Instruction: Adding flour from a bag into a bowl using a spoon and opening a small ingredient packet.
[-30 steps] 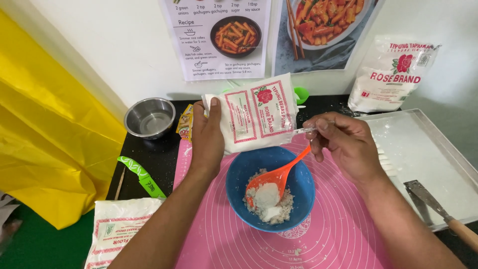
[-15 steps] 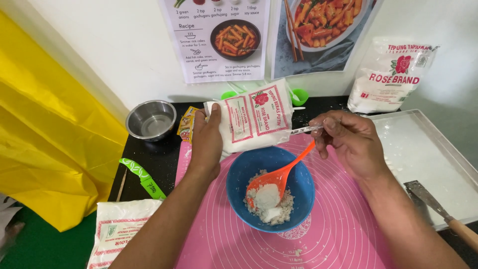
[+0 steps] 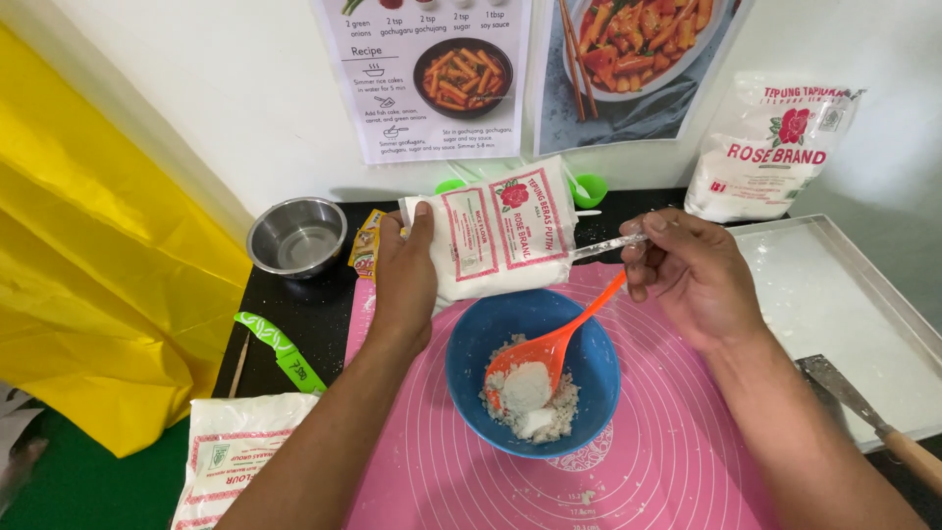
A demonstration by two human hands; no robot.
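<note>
Flour bag (image 3: 500, 236) above blue bowl (image 3: 533, 368); steel bowl (image 3: 296, 236) left; tray (image 3: 863, 314) right.

We see a small round steel bowl (image 3: 296, 236) at the back left of the black counter. Further left hangs crumpled yellow plastic sheeting (image 3: 93, 304). A white flour packet with red print (image 3: 770, 147) leans on the wall beside a shallow metal tray (image 3: 863, 314), where a wooden-handled scraper (image 3: 868, 417) rests.
</note>
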